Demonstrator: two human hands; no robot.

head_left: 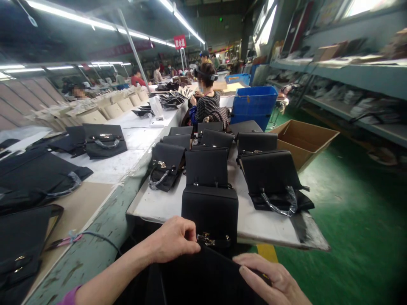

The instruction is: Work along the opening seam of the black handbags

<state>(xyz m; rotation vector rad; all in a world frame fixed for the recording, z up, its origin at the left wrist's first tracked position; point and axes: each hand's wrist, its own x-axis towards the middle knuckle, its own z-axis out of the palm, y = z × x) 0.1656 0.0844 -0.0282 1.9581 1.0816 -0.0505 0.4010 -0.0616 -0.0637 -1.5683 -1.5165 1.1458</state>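
My left hand (171, 239) is closed in a pinch on the top edge of a black handbag (203, 279) at the bottom of the view. My right hand (270, 281) lies on the bag's right edge with its fingers curled over it. Just beyond my hands stands another black handbag (210, 212) with a gold clasp, at the near end of a white table (159, 203). Several more black handbags (270, 173) stand and lie in rows on that table.
A long workbench (95, 212) on the left carries more black bags (101, 142) and beige pieces. A person in a striped top (206, 103) sits at the far end. Blue crates (254, 103), an open cardboard box (302, 140), green floor and shelving fill the right.
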